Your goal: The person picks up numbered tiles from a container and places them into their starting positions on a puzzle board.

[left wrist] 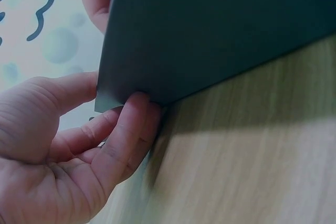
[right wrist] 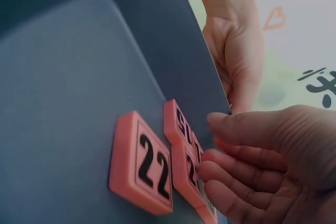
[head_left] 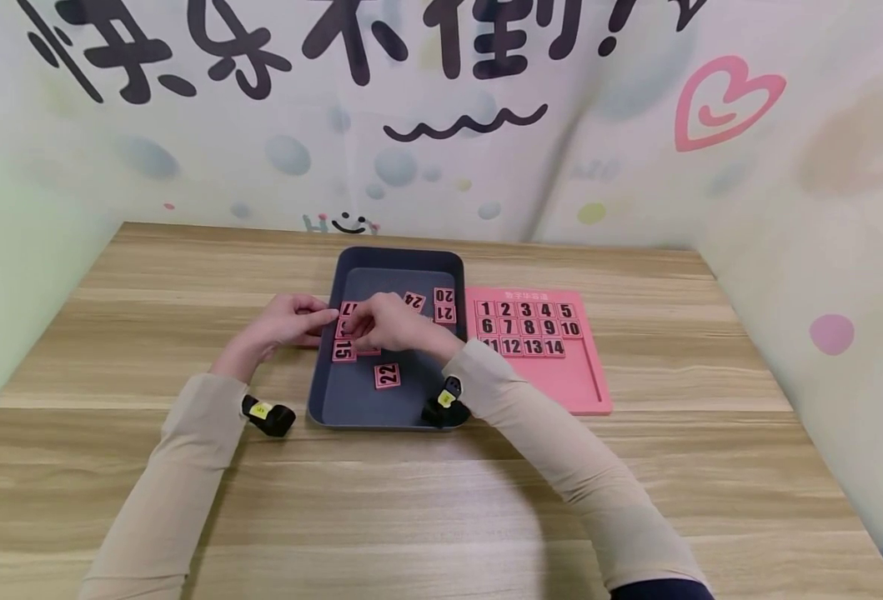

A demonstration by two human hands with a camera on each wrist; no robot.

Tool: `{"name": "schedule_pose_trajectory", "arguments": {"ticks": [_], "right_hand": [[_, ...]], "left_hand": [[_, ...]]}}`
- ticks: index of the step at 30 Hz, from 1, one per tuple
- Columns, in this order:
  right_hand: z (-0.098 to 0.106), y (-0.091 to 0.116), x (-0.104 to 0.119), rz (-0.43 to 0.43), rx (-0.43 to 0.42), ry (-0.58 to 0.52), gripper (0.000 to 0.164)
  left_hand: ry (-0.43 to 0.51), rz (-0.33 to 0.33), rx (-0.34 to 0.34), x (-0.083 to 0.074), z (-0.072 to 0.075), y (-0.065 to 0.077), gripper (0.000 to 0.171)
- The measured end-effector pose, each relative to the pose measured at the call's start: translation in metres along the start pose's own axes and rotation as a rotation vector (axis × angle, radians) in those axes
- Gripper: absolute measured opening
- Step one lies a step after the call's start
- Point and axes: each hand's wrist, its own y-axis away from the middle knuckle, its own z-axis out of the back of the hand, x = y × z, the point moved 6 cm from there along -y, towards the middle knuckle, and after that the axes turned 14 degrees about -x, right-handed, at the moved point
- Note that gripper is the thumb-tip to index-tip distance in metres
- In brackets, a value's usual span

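The left hand [head_left: 285, 320] is at the left side of a dark blue-grey tray [head_left: 347, 404]. In the left wrist view its thumb touches the rim and its fingers curl against the outer wall [left wrist: 210, 35]. Inside the tray, the right hand [head_left: 390, 322] reaches over a cluster of pink number tiles by the left wall, partly covering them. Its loosely bent fingertips [right wrist: 212, 169] are right at the tiles, with no tile visible between thumb and fingers. Tile 15 [head_left: 343, 351] is at the cluster's near end; tile 22 [right wrist: 142, 163] lies apart.
Right of the tray is a pink puzzle board [head_left: 561, 387] with rows of tiles numbered 1 to 14. Tiles 20 [head_left: 444, 297], 21 [head_left: 444, 313] and 24 [head_left: 414, 301] lie toward the tray's far right. A printed backdrop [head_left: 441, 183] stands behind the wooden table [head_left: 381, 517].
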Motion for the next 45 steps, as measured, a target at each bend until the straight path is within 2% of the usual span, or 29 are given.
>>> {"name": "schedule_pose_trajectory", "arguments": {"ticks": [7, 12, 17, 23, 30, 37, 45], "right_hand": [[-0.006, 0.0, 0.007, 0.017, 0.033, 0.031, 0.021], [-0.01, -0.002, 0.011, 0.061, 0.057, 0.088, 0.02], [-0.014, -0.005, 0.012, 0.068, 0.082, 0.136, 0.021], [-0.017, -0.009, 0.012, 0.048, 0.074, 0.212, 0.022], [-0.016, -0.008, 0.017, 0.103, 0.063, 0.326, 0.023], [-0.007, -0.004, 0.015, 0.078, 0.062, 0.262, 0.025], [0.029, 0.012, 0.018, 0.111, -0.029, 0.182, 0.026]], "left_hand": [[0.01, 0.002, 0.008, -0.001, -0.001, 0.001, 0.039], [0.006, 0.004, 0.01, -0.002, -0.001, 0.001, 0.041], [0.007, -0.004, 0.007, -0.002, -0.001, 0.001, 0.04], [0.003, -0.002, 0.01, -0.002, -0.001, 0.001, 0.04], [-0.004, -0.004, 0.012, -0.004, -0.002, 0.001, 0.04], [0.013, -0.004, 0.019, -0.003, -0.003, 0.002, 0.039], [0.016, 0.008, 0.003, -0.001, -0.002, 0.002, 0.04]]}}
